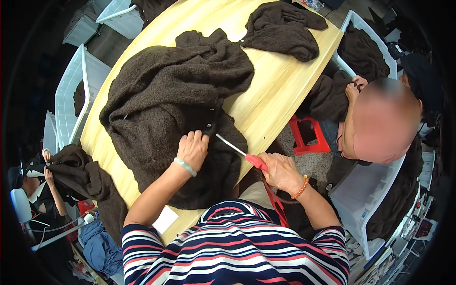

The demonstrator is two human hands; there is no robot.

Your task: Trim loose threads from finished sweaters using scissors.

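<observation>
A dark brown knit garment (156,104) with small shiny buttons lies bunched across the wooden table (270,118) in front of me. My left hand (192,149), with a pale bangle at the wrist, presses on it with curled fingers, gripping the fabric just below a button (209,126). My right hand (281,172), wearing an orange bead bracelet, is closed around the red handle of a slim tool (256,162). The tool's thin pale shaft points up and left toward the garment near my left fingertips; its exact kind is unclear.
Another brown garment (285,31) lies at the table's far end. Clear plastic bins (78,102) stand to the left; another bin (361,194) stands at right. A person (384,121) at right, near a red stool (304,142), and one at left (47,190) handle brown garments.
</observation>
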